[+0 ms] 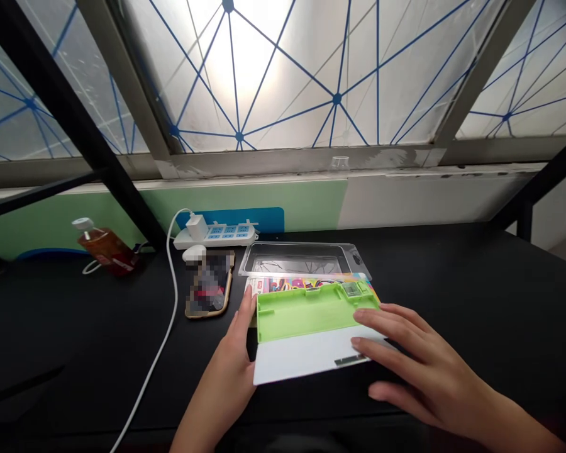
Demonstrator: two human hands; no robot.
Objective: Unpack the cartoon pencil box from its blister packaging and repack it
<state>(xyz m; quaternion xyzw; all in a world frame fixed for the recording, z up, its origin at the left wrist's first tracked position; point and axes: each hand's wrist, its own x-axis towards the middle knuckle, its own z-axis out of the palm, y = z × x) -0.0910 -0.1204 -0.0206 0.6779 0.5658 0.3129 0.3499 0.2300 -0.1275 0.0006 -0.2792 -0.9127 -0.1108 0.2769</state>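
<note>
The green plastic case lies open on the black table right in front of you. Its bright green inner half is tilted up and away, and its white flap folds down flat towards you. The green half has small moulded pockets along its far edge. The flap is plain except for a short dark strip near its front edge, probably a clasp.

Your right hand rests palm-down on the right part of the flap, fingers spread and flat, clamped on nothing. Your left hand sits against the case's left end with the thumb along the edge. The other fingers are hidden, so I cannot tell whether it grips.

Since only a flat palm pins it, the case looks free to skate on the smooth tabletop. A push would drive it into the colourful printed card touching its far side and the clear plastic tray just behind. Leaning hard on the flap could strain the hinge.

To the left lie a phone and a white cable that could snag your left wrist. Further back are a power strip and a bottle.
</note>
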